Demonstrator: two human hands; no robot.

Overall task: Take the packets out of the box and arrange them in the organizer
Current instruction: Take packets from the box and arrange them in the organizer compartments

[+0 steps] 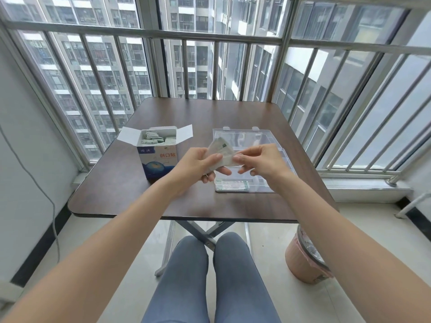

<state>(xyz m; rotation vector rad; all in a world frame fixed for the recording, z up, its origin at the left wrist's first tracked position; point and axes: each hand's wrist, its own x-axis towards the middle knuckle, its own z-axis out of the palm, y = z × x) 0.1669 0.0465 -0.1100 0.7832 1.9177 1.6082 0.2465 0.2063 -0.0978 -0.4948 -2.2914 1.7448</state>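
I hold a small fan of packets above the desk, between the box and the organizer. My left hand grips the stack, thumb on top and fingers curled beneath; my right hand pinches its right edge. The box stands to the left with its flaps open, and more packets are packed inside it, reaching near the top. The clear organizer lies to the right with its lid raised; its near front compartment holds a flat row of packets.
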